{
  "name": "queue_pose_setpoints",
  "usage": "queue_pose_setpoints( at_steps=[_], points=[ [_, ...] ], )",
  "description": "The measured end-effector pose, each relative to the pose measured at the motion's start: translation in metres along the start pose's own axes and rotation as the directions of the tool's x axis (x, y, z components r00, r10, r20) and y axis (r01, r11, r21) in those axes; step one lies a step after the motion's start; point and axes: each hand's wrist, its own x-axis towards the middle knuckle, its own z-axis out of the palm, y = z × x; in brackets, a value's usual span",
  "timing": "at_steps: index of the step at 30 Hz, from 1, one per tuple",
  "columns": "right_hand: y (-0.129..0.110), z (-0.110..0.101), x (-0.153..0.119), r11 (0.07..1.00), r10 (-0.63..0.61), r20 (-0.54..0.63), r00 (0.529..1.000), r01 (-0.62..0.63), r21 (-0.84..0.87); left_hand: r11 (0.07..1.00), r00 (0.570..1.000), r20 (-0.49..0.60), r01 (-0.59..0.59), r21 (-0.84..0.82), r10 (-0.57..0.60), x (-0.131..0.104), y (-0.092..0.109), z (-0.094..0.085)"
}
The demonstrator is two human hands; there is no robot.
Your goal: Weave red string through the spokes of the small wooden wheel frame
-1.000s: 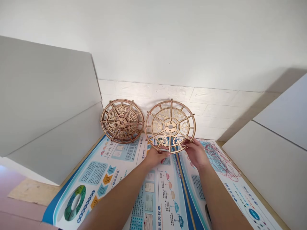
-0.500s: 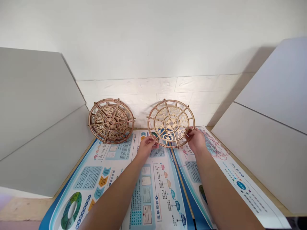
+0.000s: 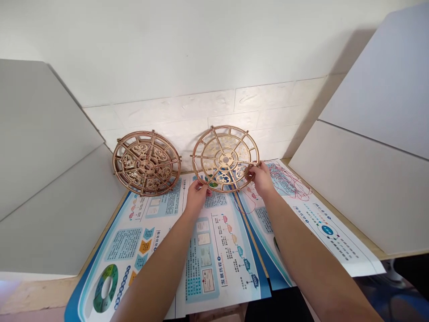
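Note:
Both my hands hold a round, gold-coloured openwork grille (image 3: 226, 159) by its lower rim, tilted up in front of the wall. My left hand (image 3: 196, 195) pinches the lower left of the rim. On the lower right, my right hand (image 3: 262, 179) has its fingers wrapped round the edge. The grille has spokes, scrollwork panels and small tabs along the outer ring. To its left, apart from my hands, several similar grilles (image 3: 147, 164) stand stacked together against the wall. Thin reddish thread (image 3: 295, 183) lies tangled beyond my right hand.
Printed blue and white poster sheets (image 3: 231, 268) cover the table. A pale brick-patterned wall (image 3: 161, 107) rises behind. Grey-white panels flank the table, one on the left (image 3: 50, 179) and one on the right (image 3: 368, 188). A dark gap shows past the front edge.
The view has tilted and shifted, so the grilles and my hands appear further left and higher. My two-handed grip on the grille looks the same.

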Motion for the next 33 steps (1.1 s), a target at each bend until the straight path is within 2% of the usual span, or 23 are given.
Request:
queue_pose_setpoints(
  at_steps=[4,7,10,12,14,17,19,21,25,26,28,31,33],
  points=[
    [0.004,0.000,0.000,1.000,-0.004,0.075,0.997,0.004,0.003,0.999,0.999,-0.011,-0.043,-0.030,0.043,0.000,0.001,-0.002],
    [0.003,0.000,0.000,0.994,0.007,0.172,0.985,-0.026,0.106,0.991,0.994,-0.027,-0.108,-0.077,0.106,-0.003,0.007,-0.003],
    [-0.001,0.002,-0.003,0.977,-0.022,0.293,0.956,-0.042,0.209,0.977,0.985,0.016,-0.165,-0.137,0.169,-0.007,0.010,-0.003],
    [-0.004,0.004,-0.006,0.965,-0.032,0.359,0.933,-0.065,0.253,0.974,0.975,0.087,-0.194,-0.120,0.205,-0.011,0.009,-0.001],
    [-0.004,0.008,-0.011,0.955,-0.030,0.420,0.907,-0.099,0.280,0.975,0.954,0.204,-0.214,-0.054,0.221,-0.016,0.007,0.002],
    [-0.001,0.016,-0.019,0.951,-0.013,0.509,0.861,-0.147,0.273,0.966,0.892,0.397,-0.253,0.045,0.215,-0.023,0.004,0.006],
    [0.004,0.022,-0.024,0.954,0.022,0.565,0.825,-0.187,0.236,0.956,0.867,0.448,-0.283,0.078,0.219,-0.025,0.004,0.008],
    [0.009,0.026,-0.026,0.958,0.050,0.593,0.804,-0.207,0.199,0.957,0.878,0.432,-0.274,0.098,0.207,-0.024,0.003,0.007],
    [0.014,0.024,-0.024,0.986,0.107,0.618,0.779,-0.165,0.037,0.971,0.929,0.329,-0.217,0.104,0.172,-0.021,0.004,0.007],
    [0.014,0.021,-0.023,0.985,0.150,0.646,0.749,-0.170,-0.033,0.968,0.938,0.295,-0.224,0.115,0.183,-0.020,0.004,0.007],
    [0.011,0.016,-0.022,0.964,0.266,0.722,0.639,-0.190,-0.187,0.956,0.949,0.229,-0.253,0.151,0.215,-0.020,0.005,0.008],
    [0.002,0.009,-0.024,0.903,0.430,0.815,0.389,-0.177,-0.392,0.942,0.958,0.138,-0.275,0.191,0.252,-0.020,0.007,0.008],
    [-0.004,0.007,-0.026,0.866,0.501,0.832,0.241,-0.150,-0.478,0.943,0.962,0.088,-0.270,0.196,0.257,-0.019,0.009,0.007]
  ],
)
